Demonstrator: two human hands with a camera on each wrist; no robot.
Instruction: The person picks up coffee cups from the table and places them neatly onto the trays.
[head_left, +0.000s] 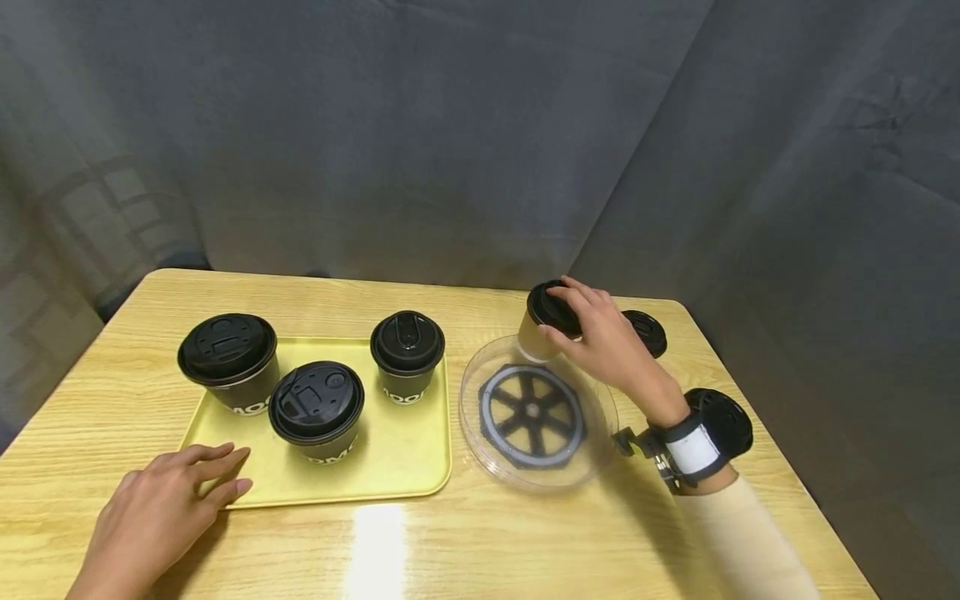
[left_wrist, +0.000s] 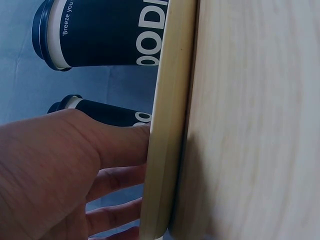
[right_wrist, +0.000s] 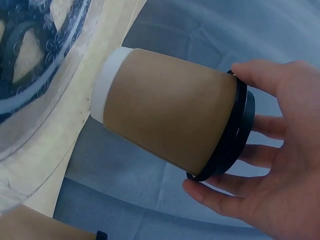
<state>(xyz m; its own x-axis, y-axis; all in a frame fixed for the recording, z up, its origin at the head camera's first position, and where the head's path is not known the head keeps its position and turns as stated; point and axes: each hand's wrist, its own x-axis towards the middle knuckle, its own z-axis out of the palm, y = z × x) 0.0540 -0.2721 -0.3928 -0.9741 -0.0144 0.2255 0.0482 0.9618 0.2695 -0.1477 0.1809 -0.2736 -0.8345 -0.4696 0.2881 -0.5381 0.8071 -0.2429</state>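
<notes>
My right hand (head_left: 607, 342) holds a brown paper cup (head_left: 536, 340) by its black lid, thumb and fingertips spread around the lid rim. In the right wrist view the same cup (right_wrist: 165, 110) shows a brown sleeve and a white base, close to the edge of a clear round turntable (head_left: 474, 429). At the near left corner of a yellow tray (head_left: 397, 475), my left hand (head_left: 161, 500) rests its extended fingers on the edge. Three dark cups with black lids stand on the tray: a left one (head_left: 232, 367), a front one (head_left: 317, 412) and a right one (head_left: 407, 358).
Two more black-lidded cups stand at the right, a far one (head_left: 647, 333) behind my right hand and a nearer one (head_left: 723, 423) partly hidden by my wrist. A grey curtain (head_left: 390, 150) hangs behind the wooden table (head_left: 300, 554).
</notes>
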